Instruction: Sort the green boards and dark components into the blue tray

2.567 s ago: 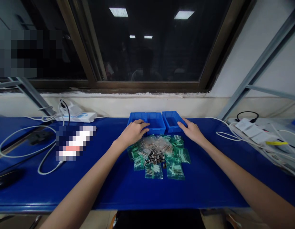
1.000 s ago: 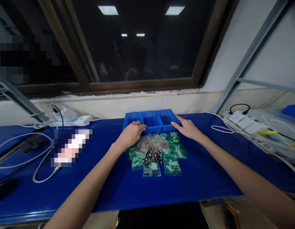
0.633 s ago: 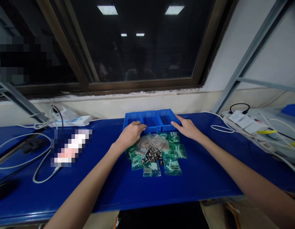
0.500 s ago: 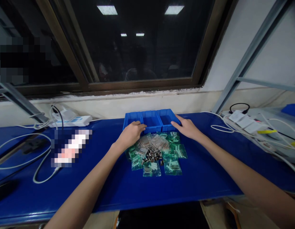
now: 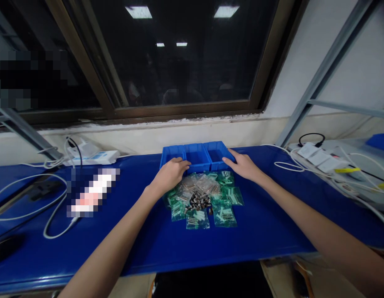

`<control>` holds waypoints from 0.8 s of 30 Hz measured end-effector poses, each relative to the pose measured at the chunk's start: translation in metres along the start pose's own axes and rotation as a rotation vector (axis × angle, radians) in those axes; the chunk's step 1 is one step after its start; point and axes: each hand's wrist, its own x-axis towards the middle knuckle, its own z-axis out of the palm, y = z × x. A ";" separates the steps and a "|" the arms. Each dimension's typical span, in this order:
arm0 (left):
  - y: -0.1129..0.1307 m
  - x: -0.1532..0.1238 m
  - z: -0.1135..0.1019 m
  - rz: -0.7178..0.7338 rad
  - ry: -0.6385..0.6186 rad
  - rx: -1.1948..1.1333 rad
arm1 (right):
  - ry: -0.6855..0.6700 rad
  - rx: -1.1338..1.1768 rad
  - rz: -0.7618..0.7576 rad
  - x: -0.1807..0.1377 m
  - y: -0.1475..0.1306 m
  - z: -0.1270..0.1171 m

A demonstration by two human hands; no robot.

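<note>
Three blue plastic bins [image 5: 195, 157] stand side by side at the back of the blue tabletop [image 5: 266, 231]. My left hand [image 5: 171, 174] rests with its fingers over the front rim of the left bin. My right hand [image 5: 243, 166] touches the outer corner of the right bin and holds nothing. Just in front of the bins lies a spread of small clear green-marked plastic bags [image 5: 204, 203] with metal parts inside. On top of them sits a heap of small dark metal pieces [image 5: 198, 201].
A white power strip [image 5: 92, 157] and white cables [image 5: 27, 194] lie at the left, beside a pixelated object [image 5: 92, 192]. Further cables and white papers [image 5: 319, 159] lie at the right. A dark window [image 5: 179, 54] and grey metal struts [image 5: 328, 70] rise behind the table.
Since the oldest frame the view has shifted slightly, and the right bin now sits squarely against the middle one. In the latest frames both hands stay still.
</note>
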 end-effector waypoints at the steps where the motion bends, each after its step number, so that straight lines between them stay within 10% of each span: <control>1: 0.000 0.000 -0.001 0.004 0.012 -0.003 | 0.002 0.004 -0.003 0.000 0.001 0.001; 12: 0.046 -0.045 -0.067 -0.162 0.321 -0.083 | 0.223 -0.127 -0.100 -0.023 -0.027 -0.018; 17: 0.080 -0.125 -0.042 -0.548 0.468 -0.160 | 0.343 -0.023 -0.159 -0.094 -0.057 -0.014; 24: 0.078 -0.141 -0.021 -0.532 0.350 -0.201 | 0.338 0.021 -0.151 -0.137 -0.072 0.016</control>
